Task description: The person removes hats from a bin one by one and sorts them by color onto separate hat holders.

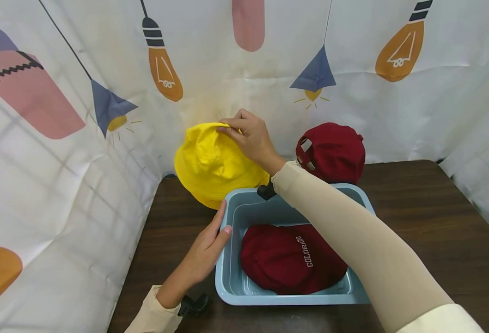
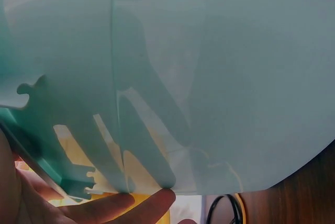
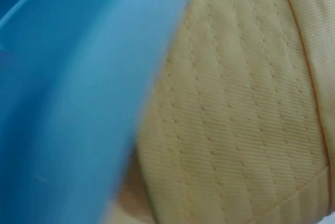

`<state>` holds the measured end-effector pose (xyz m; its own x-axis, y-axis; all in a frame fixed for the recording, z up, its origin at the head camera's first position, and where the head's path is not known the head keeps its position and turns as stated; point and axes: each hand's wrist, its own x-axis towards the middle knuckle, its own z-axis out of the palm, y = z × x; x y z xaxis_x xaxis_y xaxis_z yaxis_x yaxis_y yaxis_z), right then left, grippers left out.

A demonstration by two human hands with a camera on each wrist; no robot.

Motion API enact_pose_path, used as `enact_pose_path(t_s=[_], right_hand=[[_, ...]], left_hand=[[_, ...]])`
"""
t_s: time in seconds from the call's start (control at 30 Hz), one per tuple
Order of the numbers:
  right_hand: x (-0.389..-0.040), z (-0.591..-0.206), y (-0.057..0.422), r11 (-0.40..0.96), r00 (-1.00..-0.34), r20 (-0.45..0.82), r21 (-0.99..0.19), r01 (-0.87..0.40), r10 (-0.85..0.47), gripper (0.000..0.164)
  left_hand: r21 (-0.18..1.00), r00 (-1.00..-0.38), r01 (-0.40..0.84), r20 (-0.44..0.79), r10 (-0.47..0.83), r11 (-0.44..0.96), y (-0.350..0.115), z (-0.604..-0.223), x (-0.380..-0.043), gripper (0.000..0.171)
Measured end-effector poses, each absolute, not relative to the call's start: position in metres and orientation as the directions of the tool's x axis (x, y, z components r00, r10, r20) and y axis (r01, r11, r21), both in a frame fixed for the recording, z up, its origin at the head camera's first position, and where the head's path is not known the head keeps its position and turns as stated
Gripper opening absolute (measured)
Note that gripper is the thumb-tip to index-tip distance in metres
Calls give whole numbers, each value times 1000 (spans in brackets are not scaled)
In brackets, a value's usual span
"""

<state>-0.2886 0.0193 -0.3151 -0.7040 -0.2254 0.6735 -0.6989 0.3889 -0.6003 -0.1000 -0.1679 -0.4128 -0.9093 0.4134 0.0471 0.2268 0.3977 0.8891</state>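
A yellow bucket hat (image 1: 213, 159) stands behind a light blue plastic basin (image 1: 228, 289), its brim overlapping the basin's back left corner in the head view. My right hand (image 1: 250, 136) pinches the hat's fabric at the top between thumb and fingers. The stitched brim (image 3: 235, 103) fills much of the right wrist view, beside the blurred basin rim (image 3: 120, 77). My left hand (image 1: 204, 249) rests along the basin's left side with fingers straight, the thumb at the rim. In the left wrist view its fingers (image 2: 146, 208) lie against the basin's outer wall (image 2: 235, 77).
Inside the basin lies a dark red cap (image 1: 278, 263) lettered COLORADO. Another dark red cap (image 1: 336, 150) sits behind the basin on the right. Everything stands on a dark wooden table (image 1: 427, 222), with a printed white curtain (image 1: 269, 92) at its back. Cables (image 2: 235, 208) show in the left wrist view.
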Motion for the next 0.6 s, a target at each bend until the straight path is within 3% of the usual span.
enact_pose_path(t_s=[0.23, 0.4, 0.6], right_hand=[[-283, -321, 24, 398, -736, 602, -621, -675, -309, 32], [-281, -318, 33, 433, -764, 539, -629, -645, -355, 50], [-277, -318, 51, 488, -802, 475, -637, -597, -363, 66]], left_hand=[[886, -908, 232, 49, 416, 402, -169, -411, -100, 67], [819, -910, 294, 83, 405, 493, -172, -402, -102, 70], [704, -906, 420, 366, 215, 573, -182, -378, -119, 57]])
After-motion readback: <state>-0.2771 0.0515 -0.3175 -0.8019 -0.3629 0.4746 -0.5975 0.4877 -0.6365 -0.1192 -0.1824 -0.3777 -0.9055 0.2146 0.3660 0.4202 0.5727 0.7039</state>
